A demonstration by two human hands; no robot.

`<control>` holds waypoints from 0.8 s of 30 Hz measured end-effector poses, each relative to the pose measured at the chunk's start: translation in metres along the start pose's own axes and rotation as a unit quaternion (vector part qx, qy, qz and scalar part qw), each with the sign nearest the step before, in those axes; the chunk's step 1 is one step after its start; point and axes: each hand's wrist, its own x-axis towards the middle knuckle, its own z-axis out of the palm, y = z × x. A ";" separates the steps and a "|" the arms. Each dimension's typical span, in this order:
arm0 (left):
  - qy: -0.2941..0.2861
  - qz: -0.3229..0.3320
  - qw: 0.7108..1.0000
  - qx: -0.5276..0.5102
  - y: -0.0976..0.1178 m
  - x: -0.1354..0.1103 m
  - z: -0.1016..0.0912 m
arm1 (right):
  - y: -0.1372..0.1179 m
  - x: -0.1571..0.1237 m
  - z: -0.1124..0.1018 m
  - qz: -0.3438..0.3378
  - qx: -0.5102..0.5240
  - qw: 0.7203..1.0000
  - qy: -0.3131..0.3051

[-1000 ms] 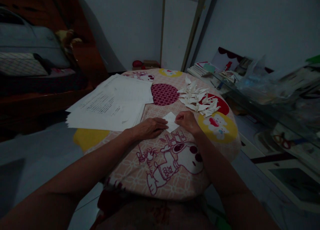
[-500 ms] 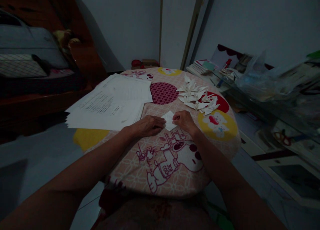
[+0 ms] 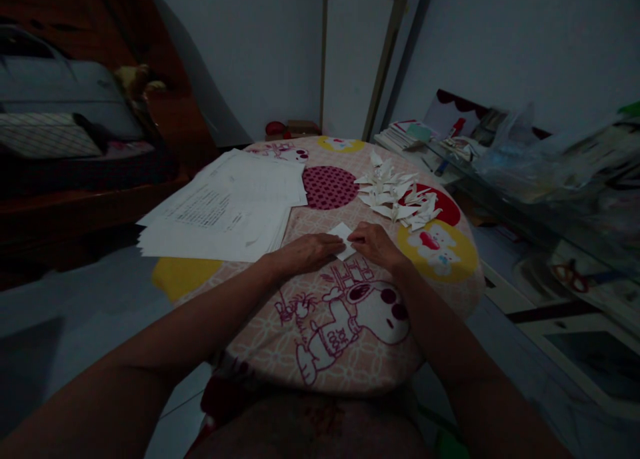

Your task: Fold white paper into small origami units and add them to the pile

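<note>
A small white folded paper (image 3: 345,251), roughly diamond-shaped, lies on the cloth-covered table (image 3: 280,352) between my hands. My left hand (image 3: 314,251) has its fingers pressed together on the paper's left side. At the opposite edge, my right hand (image 3: 374,243) is closed, pinching the paper between thumb and fingers. Its fingertips partly hide that edge. Just beyond my right hand sits a cluster of several white folded paper cranes (image 3: 395,194). To the left of the hands, a stack of printed sheets (image 3: 225,212) spreads over the table.
A glass-topped cabinet (image 3: 510,179) stands along the right with books (image 3: 400,134), plastic bags (image 3: 520,156) and scissors (image 3: 575,276) around it. On the left is a wooden bench (image 3: 175,126) holding a grey bag (image 3: 70,89). A tall white unit (image 3: 355,59) stands behind the table.
The whole view has shifted slightly. My hands stay at the folded paper, with the left fingers reaching a little further over it.
</note>
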 end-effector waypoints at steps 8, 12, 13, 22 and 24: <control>0.014 -0.120 0.993 -0.015 -0.006 0.010 0.003 | -0.002 -0.004 -0.016 -0.050 0.043 0.997 -0.039; 0.074 -0.215 0.967 -0.115 -0.005 0.022 -0.013 | 0.000 -0.004 -0.018 0.019 0.121 0.992 0.017; 0.090 -0.235 0.955 -0.158 -0.005 0.024 -0.018 | 0.001 -0.003 -0.018 0.049 0.156 0.986 0.032; 0.148 -0.374 0.784 -0.473 -0.009 0.023 -0.014 | 0.001 -0.005 -0.012 0.221 0.411 0.884 -0.012; 0.151 -0.383 0.783 -0.465 -0.011 0.021 -0.009 | -0.001 -0.005 -0.013 0.241 0.408 0.880 -0.026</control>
